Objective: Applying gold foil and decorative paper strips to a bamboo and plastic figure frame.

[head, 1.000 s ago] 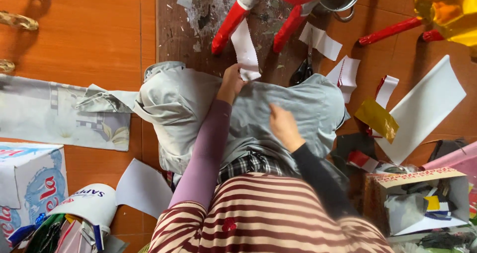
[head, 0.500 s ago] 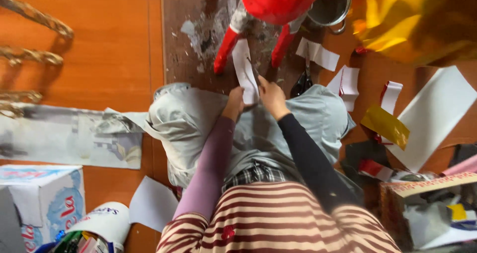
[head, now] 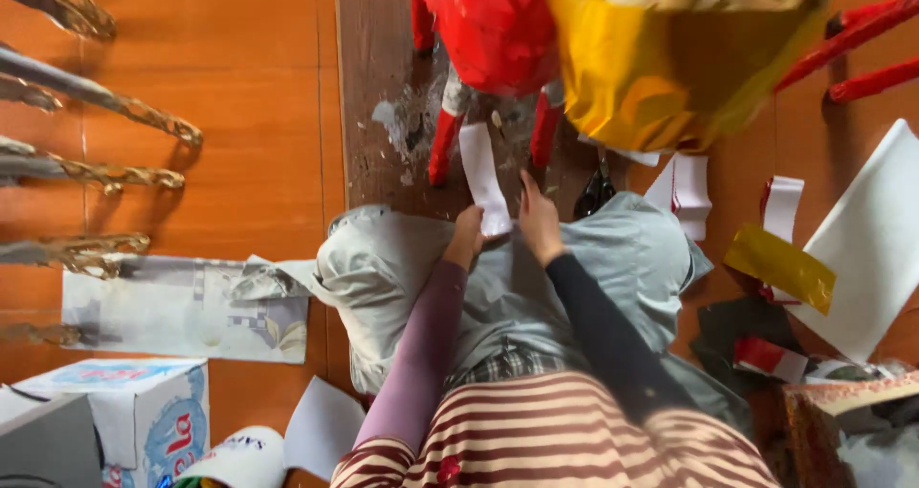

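Observation:
A white paper strip [head: 481, 177] is pinched at its lower end by both hands. My left hand [head: 467, 237], in a purple sleeve, grips its left edge. My right hand [head: 538, 222], in a dark sleeve, touches its right edge with fingers pointing up. The strip's top reaches between the two red legs of a red papier-mâché figure [head: 483, 33]. That figure stands on a dark wooden board [head: 375, 95] smeared with white paste. My lap is covered by grey-green cloth [head: 402, 268].
A yellow foil sheet [head: 670, 62] hangs at the top right beside red sticks [head: 862, 28]. Black scissors [head: 595, 193] lie by my right hand. White paper pieces [head: 684, 186], a yellow scrap [head: 780, 266], newspaper [head: 182, 306] and a cardboard box [head: 144, 411] lie on the orange floor.
My right hand rose from my lap and joined the left hand on the paper strip. The view tilted up, so the red figure and yellow foil fill more of the top.

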